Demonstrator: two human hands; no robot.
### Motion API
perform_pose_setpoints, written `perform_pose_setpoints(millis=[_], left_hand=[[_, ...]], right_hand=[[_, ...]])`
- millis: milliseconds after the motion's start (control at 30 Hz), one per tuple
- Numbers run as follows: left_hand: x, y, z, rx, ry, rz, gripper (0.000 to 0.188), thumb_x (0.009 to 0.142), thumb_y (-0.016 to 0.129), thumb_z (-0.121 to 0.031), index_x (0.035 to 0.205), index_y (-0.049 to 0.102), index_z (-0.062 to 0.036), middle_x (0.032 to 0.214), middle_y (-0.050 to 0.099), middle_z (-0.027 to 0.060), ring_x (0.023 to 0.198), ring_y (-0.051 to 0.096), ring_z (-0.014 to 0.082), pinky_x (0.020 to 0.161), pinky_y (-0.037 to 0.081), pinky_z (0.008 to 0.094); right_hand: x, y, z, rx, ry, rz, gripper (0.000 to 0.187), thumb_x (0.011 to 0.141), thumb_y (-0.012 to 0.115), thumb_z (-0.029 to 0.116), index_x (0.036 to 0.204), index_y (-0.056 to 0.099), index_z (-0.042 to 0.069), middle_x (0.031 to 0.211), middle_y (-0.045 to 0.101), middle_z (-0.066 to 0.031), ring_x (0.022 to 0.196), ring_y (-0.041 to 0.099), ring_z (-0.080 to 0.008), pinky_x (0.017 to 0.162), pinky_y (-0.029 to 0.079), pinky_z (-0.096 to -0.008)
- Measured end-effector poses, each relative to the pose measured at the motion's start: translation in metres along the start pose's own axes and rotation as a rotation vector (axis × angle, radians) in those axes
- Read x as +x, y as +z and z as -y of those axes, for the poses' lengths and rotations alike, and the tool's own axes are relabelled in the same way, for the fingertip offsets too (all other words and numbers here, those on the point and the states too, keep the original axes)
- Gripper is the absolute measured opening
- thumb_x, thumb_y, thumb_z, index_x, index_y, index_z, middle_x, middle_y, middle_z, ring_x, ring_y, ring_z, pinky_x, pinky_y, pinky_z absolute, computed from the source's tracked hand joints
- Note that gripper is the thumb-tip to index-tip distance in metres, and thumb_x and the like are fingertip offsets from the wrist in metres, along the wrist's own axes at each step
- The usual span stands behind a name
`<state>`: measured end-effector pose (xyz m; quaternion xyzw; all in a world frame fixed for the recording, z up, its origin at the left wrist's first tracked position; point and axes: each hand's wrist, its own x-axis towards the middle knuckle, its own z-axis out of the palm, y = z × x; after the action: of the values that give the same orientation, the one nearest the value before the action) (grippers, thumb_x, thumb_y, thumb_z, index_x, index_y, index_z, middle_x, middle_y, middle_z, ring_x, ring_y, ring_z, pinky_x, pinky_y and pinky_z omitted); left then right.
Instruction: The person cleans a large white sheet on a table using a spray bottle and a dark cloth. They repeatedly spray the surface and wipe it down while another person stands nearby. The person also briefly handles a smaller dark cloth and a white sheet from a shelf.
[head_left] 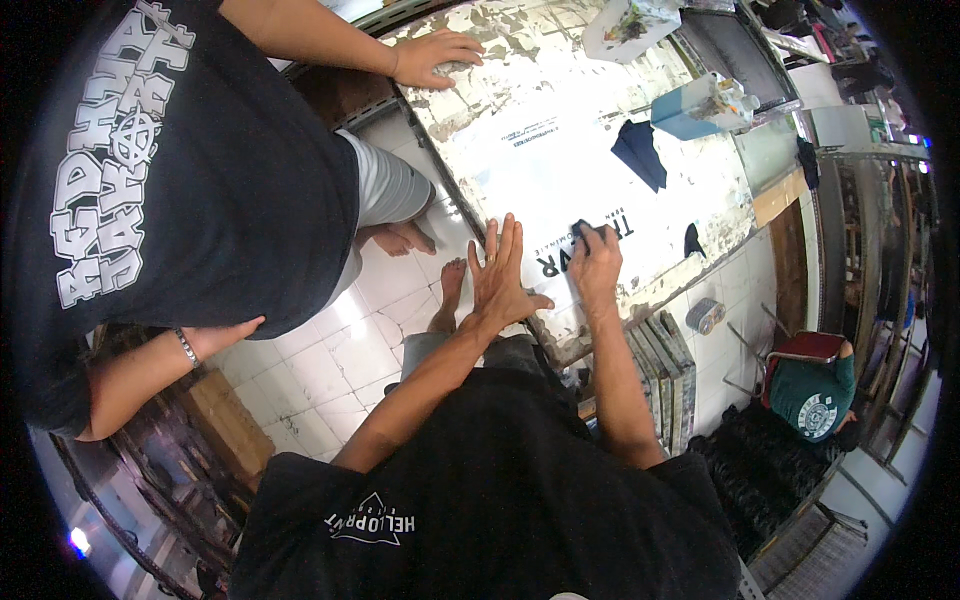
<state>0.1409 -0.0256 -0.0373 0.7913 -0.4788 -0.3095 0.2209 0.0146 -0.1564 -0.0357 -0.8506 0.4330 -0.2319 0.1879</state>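
Note:
My left hand (503,272) lies flat, fingers spread, on the near edge of a white sheet with dark printed letters (590,170) spread over a worn, paint-flecked table (520,50). My right hand (597,258) is closed on a small dark cloth (583,232) and presses it onto the printed letters. Both hands sit side by side, a few centimetres apart.
A person in a black printed shirt (180,170) stands at my left, one hand (432,57) resting on the table's far-left corner. A dark blue cloth (640,150), a light blue box (690,108) and a white bag (630,25) lie farther on the table. Stacked frames (665,370) lean below the table edge.

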Motion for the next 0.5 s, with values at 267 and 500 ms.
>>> perform_pose_setpoints(millis=[267,500], left_hand=[[0.0,0.002,0.001,-0.015,0.007,-0.008,0.152,0.048,0.095,-0.054,0.16,0.01,0.0022,0.171,0.005,0.016,0.157,0.002,0.0369,0.119,0.007,0.0697],[0.003,0.033,0.021,0.155,0.089,-0.192,0.15,0.051,0.09,-0.062,0.16,0.01,0.0045,0.17,0.006,0.0204,0.155,0.005,0.0433,0.119,0.014,0.0695]], right_hand=[[0.001,0.007,-0.002,-0.063,-0.003,0.035,0.02,0.081,0.064,-0.002,0.1,0.071,-0.003,0.097,0.062,-0.0259,0.091,0.062,-0.0431,0.081,0.054,-0.0471],[-0.033,0.028,0.022,0.06,-0.16,0.122,0.022,0.081,0.066,-0.001,0.103,0.07,-0.002,0.1,0.063,-0.024,0.091,0.063,-0.0417,0.079,0.054,-0.0474]])
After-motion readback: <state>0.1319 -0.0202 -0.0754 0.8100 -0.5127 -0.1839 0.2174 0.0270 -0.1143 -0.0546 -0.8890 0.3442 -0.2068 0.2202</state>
